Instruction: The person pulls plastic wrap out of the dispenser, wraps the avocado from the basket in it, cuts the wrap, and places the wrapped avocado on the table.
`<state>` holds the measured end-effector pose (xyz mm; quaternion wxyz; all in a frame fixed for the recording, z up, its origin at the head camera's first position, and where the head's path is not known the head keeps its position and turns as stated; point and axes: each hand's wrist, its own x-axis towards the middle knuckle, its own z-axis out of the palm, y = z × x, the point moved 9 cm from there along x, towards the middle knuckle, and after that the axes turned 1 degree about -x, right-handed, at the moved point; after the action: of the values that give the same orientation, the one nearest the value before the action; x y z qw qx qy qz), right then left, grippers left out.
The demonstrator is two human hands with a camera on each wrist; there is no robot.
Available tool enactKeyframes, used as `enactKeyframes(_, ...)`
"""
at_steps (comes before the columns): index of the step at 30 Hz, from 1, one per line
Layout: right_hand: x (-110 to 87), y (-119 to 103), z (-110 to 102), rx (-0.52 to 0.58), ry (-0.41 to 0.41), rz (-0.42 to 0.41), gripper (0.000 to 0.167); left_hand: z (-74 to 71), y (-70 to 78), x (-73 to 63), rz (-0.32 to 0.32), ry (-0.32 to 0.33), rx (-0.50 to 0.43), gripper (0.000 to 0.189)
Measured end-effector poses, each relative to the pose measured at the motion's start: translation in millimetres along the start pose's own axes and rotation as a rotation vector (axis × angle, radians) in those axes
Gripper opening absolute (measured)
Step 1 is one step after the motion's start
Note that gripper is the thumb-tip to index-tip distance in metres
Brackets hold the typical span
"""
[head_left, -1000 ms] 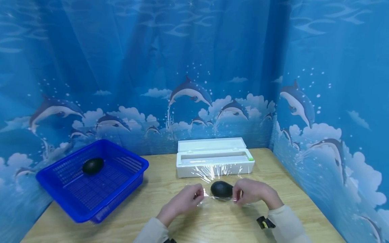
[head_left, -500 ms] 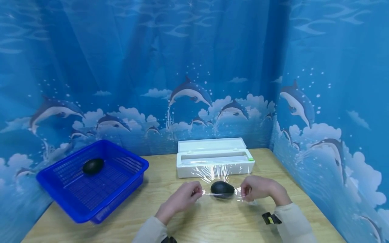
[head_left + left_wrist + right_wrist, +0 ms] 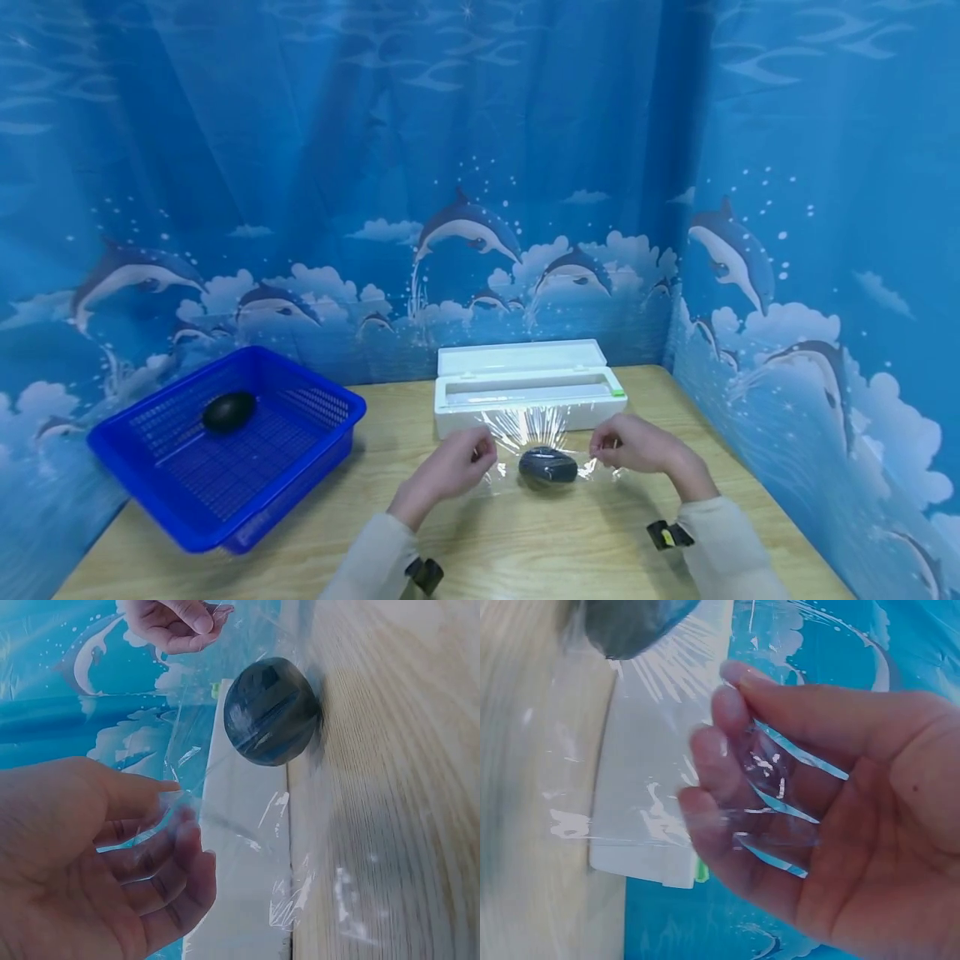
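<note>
A dark, egg-shaped avocado point(image 3: 548, 466) lies on the wooden table under clear cling film point(image 3: 587, 469), which shows as shiny streaks across it. Fanned creases run from the film back to the white cling film box point(image 3: 531, 417). On the avocado's left, my left hand point(image 3: 448, 471) pinches the film between thumb and fingertips, as the left wrist view shows. To its right, my right hand point(image 3: 639, 447) pinches the film's other side; in the right wrist view a fold of film point(image 3: 769, 769) crosses the fingers. Both hands are apart from the avocado, close in front of the box.
A blue plastic basket point(image 3: 292, 454) stands at the left of the table, with a second dark avocado point(image 3: 229, 412) inside. The white box's lid point(image 3: 522, 357) is raised at the back. A blue dolphin-print curtain point(image 3: 480, 208) hangs behind and on the right.
The film's front edge was held in front of the avocado; both hands have since moved back towards the box, drawing film over its top. The right hand also shifted outward earlier.
</note>
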<state>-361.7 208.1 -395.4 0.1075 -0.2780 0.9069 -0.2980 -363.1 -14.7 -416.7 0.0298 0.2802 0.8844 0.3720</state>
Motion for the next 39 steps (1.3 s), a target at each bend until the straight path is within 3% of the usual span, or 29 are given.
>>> enactKeyframes(7, 7.9, 10.5, -1.1, -0.006, 0.094, 0.023, 0.01, -0.7, -5.0, 12.7, 0.009, 0.025, 0.021, 0.005)
enactKeyframes(15, 18.3, 32.0, 5.6, -0.065, 0.171, 0.135, 0.01, 2.9, -15.0, 23.2, -0.03, 0.003, 0.032, 0.004)
enactKeyframes(22, 21.9, 42.2, 14.3, -0.055, 0.184, 0.206, 0.008, 5.1, -20.2, 26.9, -0.011, 0.003, 0.054, 0.005)
enactKeyframes(28, 22.2, 42.6, 17.8, -0.051, 0.168, 0.201, 0.008, 6.7, -21.7, 27.8, -0.015, -0.007, 0.058, 0.006)
enactKeyframes(31, 22.1, 41.6, 17.5, -0.051, 0.163, 0.188, 0.008, 4.7, -11.1, 27.0, 0.008, 0.01, 0.1, 0.007)
enactKeyframes(35, 21.6, 41.4, 17.5, -0.052, 0.15, 0.188, 0.009, 6.1, 17.6, 24.0, 0.086, 0.026, 0.165, 0.011)
enactKeyframes(39, 20.5, 41.4, 15.3, -0.069, 0.149, 0.202, 0.008, 21.1, 41.7, 22.5, 0.14, -0.032, 0.201, 0.021)
